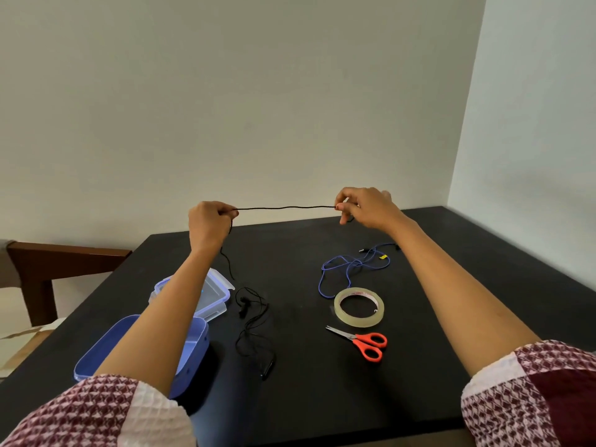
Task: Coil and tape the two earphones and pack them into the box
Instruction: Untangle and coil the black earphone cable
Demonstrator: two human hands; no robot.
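Black bench point(322, 398) fills the lower view, set into a pale wall corner. Brown wooden chair point(61, 256) at its left edge. Blue box point(103, 346) open at near left, partly hidden under the left forearm; nothing visible inside where it shows. Its clear lid point(214, 295) with blue clips lies flat just beyond, touching or nearly touching the box. Both hands raised above the far half of the bench, well apart. Left hand point(208, 222) curled in a fist round the cord of the black earphone point(283, 207); right hand point(367, 208) pinches the same cord between thumb and forefinger, other fingers loosely bent. Cord runs nearly straight between them. From the left hand the rest hangs down to the bench, ending in loose loops with the earbuds just right of the lid and box. Blue earphone point(351, 264) lies uncoiled, tangled, on the bench under the right hand. Tape roll point(358, 319), clear, flat, just nearer than it. Red-handled scissors point(361, 340) nearest, closed, blades pointing left.
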